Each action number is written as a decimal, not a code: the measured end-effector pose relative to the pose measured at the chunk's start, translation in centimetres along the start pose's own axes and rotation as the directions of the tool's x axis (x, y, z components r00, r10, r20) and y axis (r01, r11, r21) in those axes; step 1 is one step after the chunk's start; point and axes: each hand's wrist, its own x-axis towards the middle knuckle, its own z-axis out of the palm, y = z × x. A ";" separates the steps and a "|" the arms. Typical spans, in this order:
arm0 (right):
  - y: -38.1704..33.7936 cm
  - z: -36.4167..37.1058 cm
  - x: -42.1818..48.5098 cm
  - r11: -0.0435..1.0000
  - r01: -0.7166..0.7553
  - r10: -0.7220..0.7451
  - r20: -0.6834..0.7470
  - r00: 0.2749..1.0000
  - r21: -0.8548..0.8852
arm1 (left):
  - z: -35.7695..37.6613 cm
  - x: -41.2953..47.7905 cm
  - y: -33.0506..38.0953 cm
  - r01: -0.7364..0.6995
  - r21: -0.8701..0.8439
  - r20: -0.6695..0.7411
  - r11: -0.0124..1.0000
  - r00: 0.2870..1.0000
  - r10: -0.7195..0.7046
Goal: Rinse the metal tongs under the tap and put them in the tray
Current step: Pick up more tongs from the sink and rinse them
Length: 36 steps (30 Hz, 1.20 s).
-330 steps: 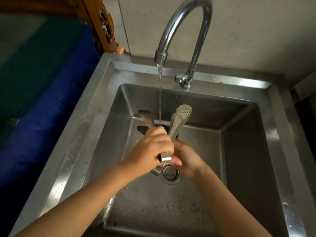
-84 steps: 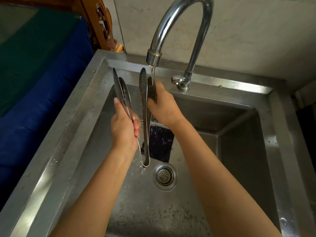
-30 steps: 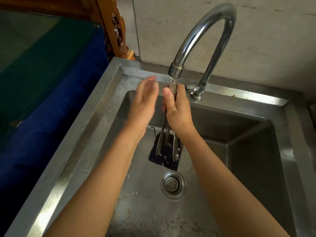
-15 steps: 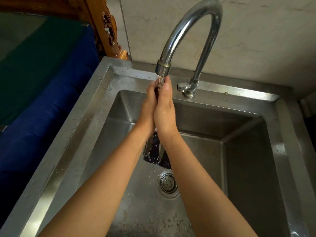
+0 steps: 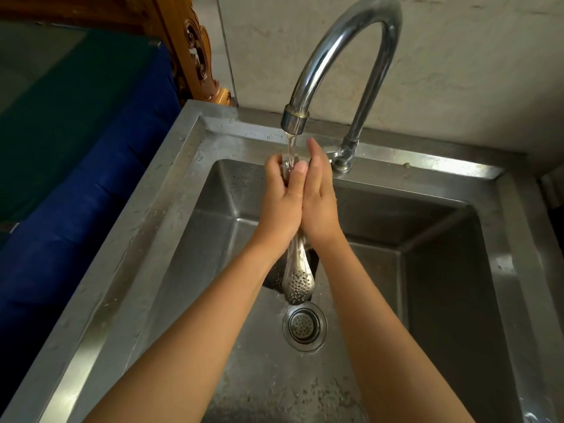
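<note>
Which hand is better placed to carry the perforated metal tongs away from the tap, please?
Probably the left. The left hand curls round the perforated metal tongs below the curved chrome tap, whereas the right hand only presses straight fingers flat against them.

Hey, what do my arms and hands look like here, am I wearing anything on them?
Nothing worn that shows. The left hand and right hand have no gloves, rings or watch, and both forearms are bare of sleeves right to the frame's edge. The left thumbnail looks short and unpainted.
</note>
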 end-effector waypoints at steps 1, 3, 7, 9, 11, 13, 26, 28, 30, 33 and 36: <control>0.3 -0.4 -0.6 0.999 0.020 -0.022 0.052 0.998 0.041 | -0.1 0.3 0.1 -0.028 0.009 -0.002 1.000 1.000 0.028; 1.7 -0.9 -2.0 0.995 0.014 -0.033 0.197 0.980 0.100 | -0.4 1.3 0.4 -0.044 -0.022 -0.021 0.999 0.999 0.044; 4.3 -1.3 -3.3 0.995 -0.068 0.047 0.281 0.959 0.067 | 0.0 1.9 0.5 -0.024 -0.062 0.017 0.998 1.000 0.025; 4.3 -1.1 -3.1 0.997 -0.039 0.023 0.221 0.975 0.066 | 0.1 2.1 0.7 0.035 -0.141 0.076 0.989 0.997 -0.025; 3.7 -0.9 -2.9 0.993 -0.048 0.024 0.217 0.976 0.105 | -0.3 3.0 1.3 0.177 -0.230 0.176 0.957 0.975 -0.137; 3.2 -1.1 -2.7 0.985 -0.061 0.017 0.259 0.966 0.164 | -0.9 3.7 2.0 0.322 -0.256 0.371 0.912 0.903 -0.215; 6.4 -1.6 -5.4 0.973 -0.230 0.216 0.261 0.941 0.025 | 0.0 2.1 2.1 0.163 -0.122 0.025 0.979 0.987 -0.161; 7.0 -2.1 -5.9 0.904 -0.384 0.320 0.297 0.900 0.189 | 0.0 1.9 2.5 0.139 -0.145 -0.024 0.980 0.989 -0.144; 7.4 -1.9 -5.9 0.729 -0.562 0.487 0.282 0.827 0.390 | 0.2 1.8 3.1 0.136 -0.189 -0.074 0.972 0.986 -0.152; 7.0 -0.2 -4.5 0.555 -0.612 0.659 0.151 0.737 0.564 | 0.5 2.0 4.2 0.080 -0.225 -0.160 0.971 0.980 -0.118; 6.3 1.4 -2.8 0.426 -0.679 0.837 0.024 0.546 0.598 | 0.4 1.7 4.4 -0.003 -0.271 -0.175 0.963 0.984 -0.047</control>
